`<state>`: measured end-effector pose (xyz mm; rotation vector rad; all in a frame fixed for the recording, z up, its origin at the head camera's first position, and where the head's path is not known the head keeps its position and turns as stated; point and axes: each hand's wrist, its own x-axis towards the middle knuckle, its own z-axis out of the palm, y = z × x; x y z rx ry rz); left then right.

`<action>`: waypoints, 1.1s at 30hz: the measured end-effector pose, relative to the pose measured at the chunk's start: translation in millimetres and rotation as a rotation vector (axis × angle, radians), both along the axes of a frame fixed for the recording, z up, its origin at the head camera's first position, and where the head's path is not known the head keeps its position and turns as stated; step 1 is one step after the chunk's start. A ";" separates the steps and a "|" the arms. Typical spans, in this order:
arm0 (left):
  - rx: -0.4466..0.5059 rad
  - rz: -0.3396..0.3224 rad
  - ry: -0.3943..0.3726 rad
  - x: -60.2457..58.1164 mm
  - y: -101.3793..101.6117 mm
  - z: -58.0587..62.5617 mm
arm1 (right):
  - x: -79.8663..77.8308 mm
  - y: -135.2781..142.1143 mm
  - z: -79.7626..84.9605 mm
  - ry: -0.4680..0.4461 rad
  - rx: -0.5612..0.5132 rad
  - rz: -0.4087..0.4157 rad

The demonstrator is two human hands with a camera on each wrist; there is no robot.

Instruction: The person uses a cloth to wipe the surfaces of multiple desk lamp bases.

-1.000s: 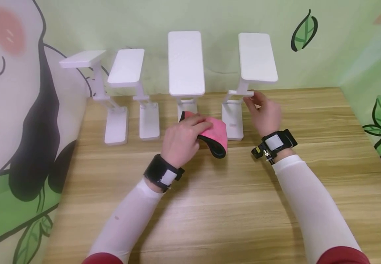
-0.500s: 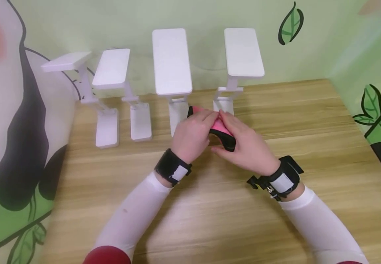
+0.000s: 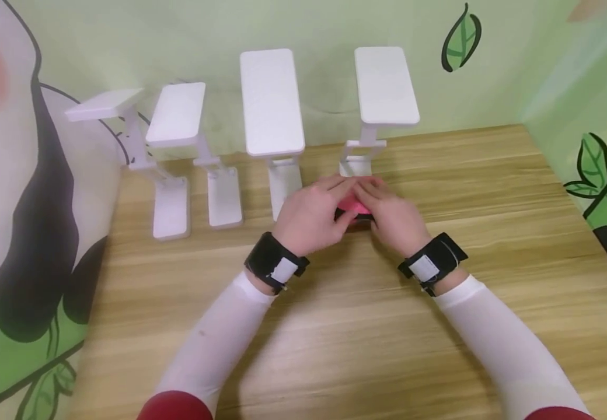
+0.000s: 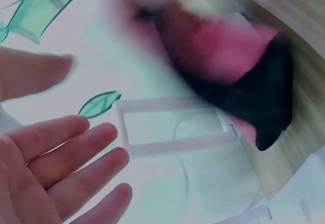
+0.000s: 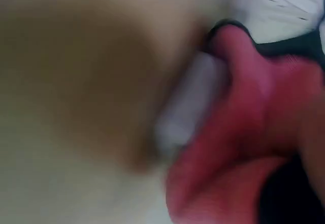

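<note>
In the head view, both hands meet over a pink cloth with black edging (image 3: 353, 205), at the base of the rightmost white folding desk lamp (image 3: 386, 84). My right hand (image 3: 402, 223) grips the cloth from the right. My left hand (image 3: 311, 217) is close against its left side. The left wrist view shows the left fingers (image 4: 86, 158) extended and apart from the cloth (image 4: 228, 51), which a blurred hand holds. In the blurred right wrist view the cloth (image 5: 249, 97) is folded beside a pale object. The hands and cloth hide most of the lamp's base.
More white folding lamps stand in a row to the left: a tall one (image 3: 273, 102), a smaller one (image 3: 177, 114) and one at the far left (image 3: 105, 105). The wooden tabletop (image 3: 366, 344) meets a painted wall (image 3: 330, 35) behind them.
My right hand left the rightmost lamp's hinge and came down to the cloth. The cloth moved right from my left hand onto that lamp's base. The view shifted slightly right.
</note>
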<state>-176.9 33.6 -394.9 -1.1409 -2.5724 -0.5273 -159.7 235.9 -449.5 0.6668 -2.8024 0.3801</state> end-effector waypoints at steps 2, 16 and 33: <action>0.045 0.008 -0.049 -5.4 -4.0 2.5 | 0.1 4.2 -12.9 -0.077 0.085 0.005; 0.298 -0.022 -0.309 -99.2 45.4 -19.4 | -7.2 -2.8 -25.8 -0.071 0.108 0.056; 0.118 0.064 -0.318 -109.0 57.3 -27.2 | -46.3 -11.3 -25.0 -0.104 0.074 -0.130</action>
